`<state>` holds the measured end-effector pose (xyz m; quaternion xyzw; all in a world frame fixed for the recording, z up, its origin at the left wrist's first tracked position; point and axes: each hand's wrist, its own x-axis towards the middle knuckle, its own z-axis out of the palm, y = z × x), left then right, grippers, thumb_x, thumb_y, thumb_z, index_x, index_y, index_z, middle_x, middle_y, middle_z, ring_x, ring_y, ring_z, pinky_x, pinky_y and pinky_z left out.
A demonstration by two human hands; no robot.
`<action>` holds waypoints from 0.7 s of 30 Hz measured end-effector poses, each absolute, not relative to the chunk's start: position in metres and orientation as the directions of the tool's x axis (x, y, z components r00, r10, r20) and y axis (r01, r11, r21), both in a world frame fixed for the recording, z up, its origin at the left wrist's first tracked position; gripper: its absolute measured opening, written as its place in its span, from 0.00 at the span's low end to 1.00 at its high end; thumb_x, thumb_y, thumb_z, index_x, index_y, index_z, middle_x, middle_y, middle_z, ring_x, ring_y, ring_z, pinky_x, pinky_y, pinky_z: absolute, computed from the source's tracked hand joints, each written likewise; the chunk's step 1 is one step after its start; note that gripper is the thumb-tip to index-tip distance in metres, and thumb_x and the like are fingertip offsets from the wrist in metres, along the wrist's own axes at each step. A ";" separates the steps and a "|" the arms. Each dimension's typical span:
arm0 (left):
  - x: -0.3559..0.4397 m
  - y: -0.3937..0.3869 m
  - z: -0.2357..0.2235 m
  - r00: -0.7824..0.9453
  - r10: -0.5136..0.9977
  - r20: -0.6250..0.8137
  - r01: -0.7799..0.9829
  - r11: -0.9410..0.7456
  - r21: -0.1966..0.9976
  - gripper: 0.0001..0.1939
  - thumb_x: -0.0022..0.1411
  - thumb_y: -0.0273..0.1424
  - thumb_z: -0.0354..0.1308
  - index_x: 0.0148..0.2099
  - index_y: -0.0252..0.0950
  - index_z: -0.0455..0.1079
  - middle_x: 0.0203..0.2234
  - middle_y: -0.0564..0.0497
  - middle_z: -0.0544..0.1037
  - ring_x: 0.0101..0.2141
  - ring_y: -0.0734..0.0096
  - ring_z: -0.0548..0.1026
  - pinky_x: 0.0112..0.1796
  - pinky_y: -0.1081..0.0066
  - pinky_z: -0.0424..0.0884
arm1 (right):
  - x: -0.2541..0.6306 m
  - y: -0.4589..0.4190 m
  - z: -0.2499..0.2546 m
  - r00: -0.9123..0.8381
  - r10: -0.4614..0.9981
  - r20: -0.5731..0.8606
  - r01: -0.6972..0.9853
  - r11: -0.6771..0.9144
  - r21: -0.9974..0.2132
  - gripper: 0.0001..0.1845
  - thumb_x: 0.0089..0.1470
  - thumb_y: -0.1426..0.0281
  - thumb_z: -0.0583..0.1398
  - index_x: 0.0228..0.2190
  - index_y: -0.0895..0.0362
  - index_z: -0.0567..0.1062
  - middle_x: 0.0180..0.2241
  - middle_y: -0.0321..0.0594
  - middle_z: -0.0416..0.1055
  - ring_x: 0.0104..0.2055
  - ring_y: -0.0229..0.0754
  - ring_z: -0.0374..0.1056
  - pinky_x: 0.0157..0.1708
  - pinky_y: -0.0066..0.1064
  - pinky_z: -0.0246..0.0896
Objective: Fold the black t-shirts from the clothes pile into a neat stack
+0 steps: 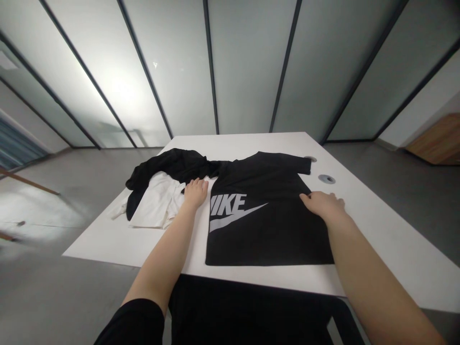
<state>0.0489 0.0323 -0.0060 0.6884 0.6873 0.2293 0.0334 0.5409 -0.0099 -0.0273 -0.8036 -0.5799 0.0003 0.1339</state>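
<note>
A black T-shirt with a grey logo lies flat on the white table, front up. My left hand rests flat at the shirt's left edge, near the left sleeve, fingers stretched out. My right hand lies palm down on the shirt's right edge, fingers extended towards the middle. Neither hand grips anything.
A white garment lies crumpled left of my left hand, with another black garment heaped behind it. Two round cable grommets sit in the table at the right. Glass wall panels stand behind the table.
</note>
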 end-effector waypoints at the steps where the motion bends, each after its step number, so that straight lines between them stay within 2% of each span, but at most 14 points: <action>1: 0.049 0.033 -0.009 -0.046 0.967 0.251 0.938 -0.045 0.344 0.27 0.78 0.42 0.45 0.64 0.35 0.76 0.68 0.34 0.72 0.69 0.35 0.64 0.68 0.41 0.55 | 0.539 -0.011 -0.026 0.341 0.930 0.141 0.927 -0.306 -0.218 0.27 0.59 0.45 0.61 0.37 0.54 0.88 0.46 0.65 0.82 0.62 0.87 0.67 0.57 0.83 0.58; 4: 0.051 0.036 -0.016 -0.072 0.966 0.248 0.945 -0.014 0.328 0.30 0.77 0.46 0.46 0.68 0.35 0.74 0.73 0.34 0.66 0.72 0.32 0.59 0.70 0.37 0.51 | 0.516 -0.017 -0.021 0.247 0.960 0.134 0.937 -0.202 -0.285 0.33 0.63 0.45 0.59 0.54 0.55 0.83 0.66 0.62 0.70 0.72 0.91 0.52 0.62 0.87 0.45; 7: 0.052 0.039 -0.015 -0.142 0.961 0.238 0.932 0.049 0.360 0.34 0.76 0.48 0.46 0.72 0.33 0.69 0.74 0.33 0.63 0.74 0.30 0.56 0.70 0.38 0.48 | 0.483 -0.024 -0.016 0.055 0.985 0.163 0.949 -0.001 -0.314 0.37 0.67 0.46 0.55 0.69 0.51 0.71 0.75 0.51 0.59 0.76 0.84 0.44 0.68 0.81 0.42; 9: 0.050 0.040 -0.014 -0.188 0.957 0.220 0.922 0.095 0.375 0.36 0.76 0.47 0.46 0.73 0.28 0.67 0.74 0.29 0.61 0.74 0.29 0.54 0.71 0.38 0.47 | 0.463 -0.028 -0.015 -0.045 0.988 0.145 0.951 0.086 -0.298 0.38 0.69 0.46 0.53 0.73 0.47 0.66 0.77 0.46 0.56 0.78 0.79 0.43 0.71 0.76 0.43; 12: 0.047 0.040 -0.013 -0.230 0.948 0.219 0.930 0.148 0.335 0.38 0.77 0.46 0.43 0.73 0.22 0.66 0.74 0.25 0.61 0.74 0.28 0.54 0.71 0.38 0.48 | 0.442 -0.036 -0.015 -0.140 0.988 0.065 0.955 0.152 -0.255 0.40 0.69 0.44 0.51 0.75 0.45 0.61 0.78 0.44 0.52 0.79 0.75 0.42 0.73 0.71 0.43; 17: 0.046 0.041 -0.009 -0.266 0.924 0.275 0.936 0.179 0.302 0.36 0.77 0.46 0.44 0.71 0.21 0.68 0.71 0.23 0.65 0.72 0.27 0.58 0.69 0.35 0.52 | 0.419 -0.050 -0.011 -0.194 0.973 -0.128 0.971 0.171 -0.167 0.43 0.70 0.42 0.48 0.78 0.45 0.54 0.80 0.45 0.42 0.80 0.74 0.37 0.74 0.70 0.37; 19: 0.050 0.039 -0.005 -0.211 0.905 0.369 0.945 0.092 0.313 0.33 0.78 0.44 0.44 0.69 0.24 0.71 0.70 0.25 0.68 0.71 0.30 0.62 0.68 0.36 0.56 | 0.408 -0.056 -0.007 -0.177 0.967 -0.184 0.979 0.154 -0.135 0.45 0.70 0.41 0.46 0.79 0.46 0.50 0.81 0.47 0.37 0.80 0.75 0.33 0.73 0.71 0.33; 21: 0.058 0.034 0.001 -0.066 0.881 0.469 0.949 -0.090 0.303 0.29 0.78 0.40 0.44 0.67 0.29 0.73 0.69 0.31 0.71 0.71 0.39 0.64 0.69 0.41 0.60 | 0.395 -0.063 -0.002 -0.155 0.959 -0.239 0.985 0.132 -0.108 0.46 0.70 0.40 0.44 0.79 0.48 0.46 0.81 0.49 0.33 0.80 0.77 0.30 0.73 0.73 0.30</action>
